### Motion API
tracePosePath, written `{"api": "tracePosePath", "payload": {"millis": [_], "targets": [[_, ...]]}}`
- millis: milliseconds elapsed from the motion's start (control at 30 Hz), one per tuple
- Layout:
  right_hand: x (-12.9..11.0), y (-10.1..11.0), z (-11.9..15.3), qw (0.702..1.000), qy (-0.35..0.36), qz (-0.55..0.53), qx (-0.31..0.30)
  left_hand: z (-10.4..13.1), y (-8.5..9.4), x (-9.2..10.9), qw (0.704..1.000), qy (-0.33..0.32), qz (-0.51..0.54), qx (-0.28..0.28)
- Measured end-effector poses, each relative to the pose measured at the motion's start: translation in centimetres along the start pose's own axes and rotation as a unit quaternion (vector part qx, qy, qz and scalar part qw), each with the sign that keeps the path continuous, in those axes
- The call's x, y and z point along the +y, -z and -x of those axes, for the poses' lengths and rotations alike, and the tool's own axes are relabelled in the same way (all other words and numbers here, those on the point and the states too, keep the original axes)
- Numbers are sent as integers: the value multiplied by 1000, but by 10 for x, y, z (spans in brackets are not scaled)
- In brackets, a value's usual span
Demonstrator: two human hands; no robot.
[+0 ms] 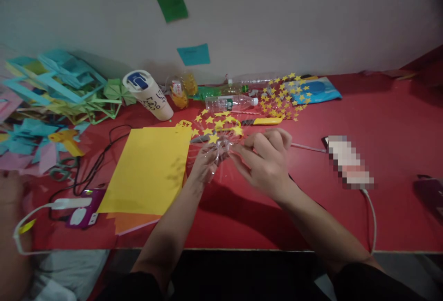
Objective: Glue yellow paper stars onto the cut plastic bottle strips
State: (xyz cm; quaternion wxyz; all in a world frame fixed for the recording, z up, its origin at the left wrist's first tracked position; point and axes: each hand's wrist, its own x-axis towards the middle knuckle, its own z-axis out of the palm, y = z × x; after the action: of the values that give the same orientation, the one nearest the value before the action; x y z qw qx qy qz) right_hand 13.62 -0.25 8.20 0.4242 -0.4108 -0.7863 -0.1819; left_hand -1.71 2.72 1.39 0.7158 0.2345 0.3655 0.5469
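A plain grey wall (277, 20) stands beyond the hands, and below it a red table (391, 149) runs out to both sides of them. Far to the left of the hands is a heap of folded paper shapes (65, 84) in blue, green and yellow; nearer on that side lies a yellow sheet (147, 167), with orange paper showing under its near edge. The left hand (204, 159) is curled around a clear plastic piece (222, 146), whose thin strips fan out with yellow stars at their ends. The right hand (266, 160) has its thumb and fingertips drawn together at the right edge of the same piece, the other fingers bent.

Beyond the hands to the left, a white cup (150, 98) leans in view, its dark lettering too small to read surely. To the right of the hands lies a phone (349, 162), its screen pixelated. Straight beyond them, a clear bottle (230, 103) on its side bears a green label with pale characters that cannot be made out. Above it on the wall are a green note (171, 4) and a blue note (194, 55), their faint marks illegible. Just beyond the right hand lies a yellow-handled cutter (268, 121).
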Motion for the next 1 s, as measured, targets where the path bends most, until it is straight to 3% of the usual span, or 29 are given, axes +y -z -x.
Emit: {"api": "tracePosePath", "payload": {"millis": [167, 267, 367, 433, 633, 800, 1000], "targets": [[0, 3, -1, 999, -5, -45, 18, -1, 1, -1, 1000, -3, 5, -7], [9, 14, -5, 992, -23, -125, 11, -3, 2, -1, 1000, -8, 16, -9], [25, 27, -9, 975, -46, -216, -35, -4, 4, 0, 1000, -10, 26, -11], [33, 31, -11, 967, -26, -242, -75, -4, 4, 1, 999, -6, 36, -20], [31, 17, -7, 971, 32, -189, -143, -5, 5, 0, 998, 6, 58, -22], [22, 10, -6, 978, 63, -152, -127, -2, 5, -1, 998, 33, 52, -3], [19, 9, -5, 984, 53, -139, -94, -2, 3, -5, 998, 41, 44, -8]]}}
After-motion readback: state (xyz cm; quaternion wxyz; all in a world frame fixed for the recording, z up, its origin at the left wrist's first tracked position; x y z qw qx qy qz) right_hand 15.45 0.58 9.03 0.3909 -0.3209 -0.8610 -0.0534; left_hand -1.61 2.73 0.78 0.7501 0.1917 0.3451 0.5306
